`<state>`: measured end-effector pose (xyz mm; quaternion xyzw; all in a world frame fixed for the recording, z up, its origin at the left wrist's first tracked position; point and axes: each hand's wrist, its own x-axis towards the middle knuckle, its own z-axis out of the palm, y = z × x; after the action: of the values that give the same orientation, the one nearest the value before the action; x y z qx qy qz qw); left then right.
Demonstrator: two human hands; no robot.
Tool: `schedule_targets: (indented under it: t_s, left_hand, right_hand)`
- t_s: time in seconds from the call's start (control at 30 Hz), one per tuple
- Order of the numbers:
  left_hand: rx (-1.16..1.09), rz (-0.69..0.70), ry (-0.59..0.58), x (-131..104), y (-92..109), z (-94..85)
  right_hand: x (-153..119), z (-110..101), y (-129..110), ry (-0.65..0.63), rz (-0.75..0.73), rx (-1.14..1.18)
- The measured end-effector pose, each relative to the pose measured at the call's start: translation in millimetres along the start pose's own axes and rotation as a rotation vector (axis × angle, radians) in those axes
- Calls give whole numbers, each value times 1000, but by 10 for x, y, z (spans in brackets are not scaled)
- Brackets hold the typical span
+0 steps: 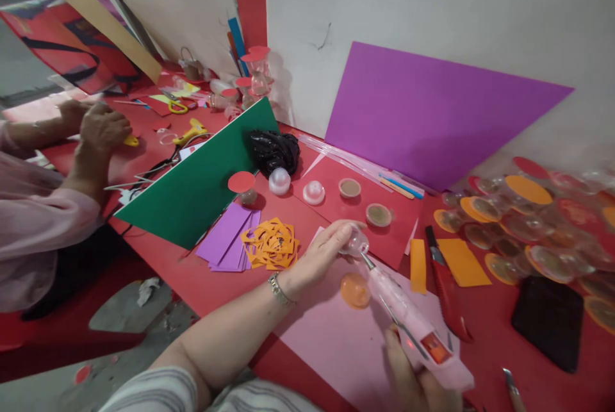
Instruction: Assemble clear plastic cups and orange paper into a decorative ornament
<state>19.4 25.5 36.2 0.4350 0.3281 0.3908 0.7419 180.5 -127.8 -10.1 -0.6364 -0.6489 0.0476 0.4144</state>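
Observation:
Just above the pink sheet [327,341], my left hand [324,252] is closed on a small clear plastic cup [354,240]. My right hand [413,373] grips a pink glue gun [408,316] from below, its metal nozzle touching or very close to the cup's rim. An orange disc [355,290] lies on the pink sheet under the cup. Behind my hands, two cups with brownish contents [378,214] and a whitish dome-shaped cup [314,192] stand on red card.
Left of my hands lie orange cut-out scraps [271,243] and purple strips [228,239]. A green board [202,181] leans beside a black bag [275,150]. At right are a red-handled saw [446,290], a black phone-like slab [548,322] and piled discs. Another person's hands [103,127] are far left.

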Motion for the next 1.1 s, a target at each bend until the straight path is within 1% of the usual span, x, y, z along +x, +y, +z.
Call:
schedule_targets:
  t_s: [0.1, 0.23, 0.3, 0.43, 0.5, 0.6, 0.67, 0.8, 0.87, 1.0, 1.1]
  left_hand:
    - [8, -7, -7, -5, 8, 3]
    - [37, -11, -1, -11, 23, 7]
    - [59, -13, -3, -13, 27, 8]
    - [86, -23, -20, -17, 38, 14]
    - [88, -19, -15, -20, 45, 18]
    - [76, -14, 1, -22, 52, 21]
    - [65, -15, 4, -24, 54, 20]
    - [37, -4, 1, -29, 49, 16]
    - [21, 7, 1, -26, 39, 12]
    - [-5, 20, -1, -6, 11, 1]
    - [-17, 21, 2, 6, 0, -7]
  right_hand:
    - [3, -10, -16, -13, 50, 48]
    - [40, -31, -25, -19, 26, 31]
    - [59, -48, 8, -35, -31, 9]
    - [67, -84, 132, -20, -219, -90]
    - [62, -93, 181, -27, -261, -115]
    - [62, -97, 214, -59, -237, -104]
    - [65, -100, 224, -58, -215, -96]
    - [33, -92, 236, -41, -255, -104]
    - [-7, -67, 223, -19, -213, -116]
    - [-64, -5, 149, -2, -61, -51]
    - [-45, 14, 74, 19, -21, -17]
